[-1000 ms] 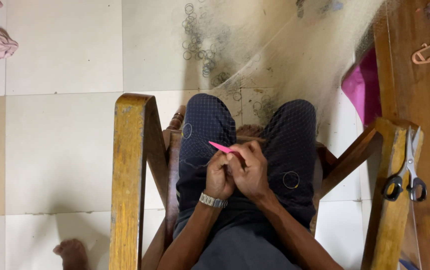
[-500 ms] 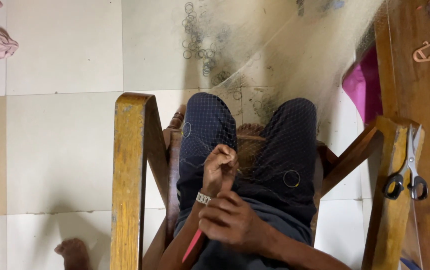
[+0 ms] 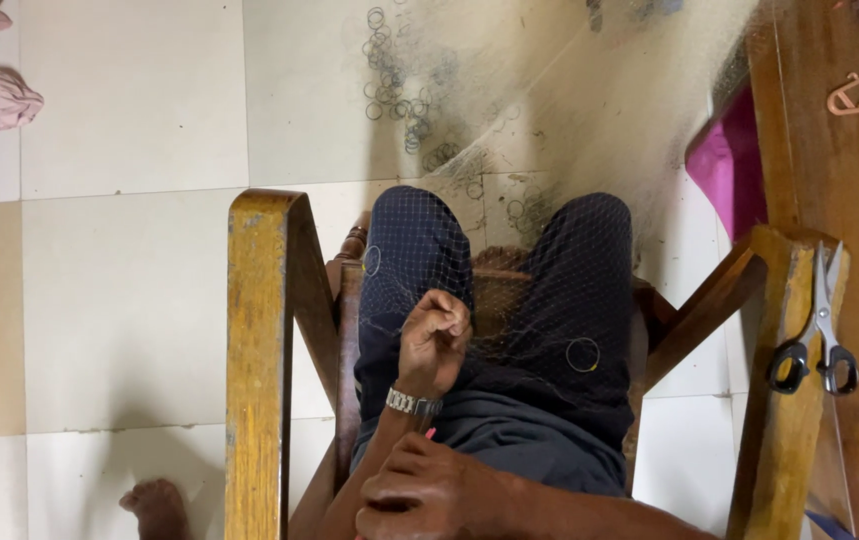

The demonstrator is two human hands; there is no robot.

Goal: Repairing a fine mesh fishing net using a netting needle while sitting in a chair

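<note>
Back comes your right hand (image 3: 429, 495), fisted round the pink plastic needle (image 3: 430, 433), left hand (image 3: 434, 340) pinching the fine pale netting (image 3: 549, 300), mending plainly unfinished.

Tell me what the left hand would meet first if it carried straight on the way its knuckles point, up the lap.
Probably the fine mesh fishing net over the dark blue trousers; the left hand already pinches it. Beyond lies the tiled floor, though depth is unclear.

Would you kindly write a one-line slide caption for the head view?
Seated in a wooden chair, left hand pinches fine netting over the lap; right hand pulls back a pink tool.
</note>
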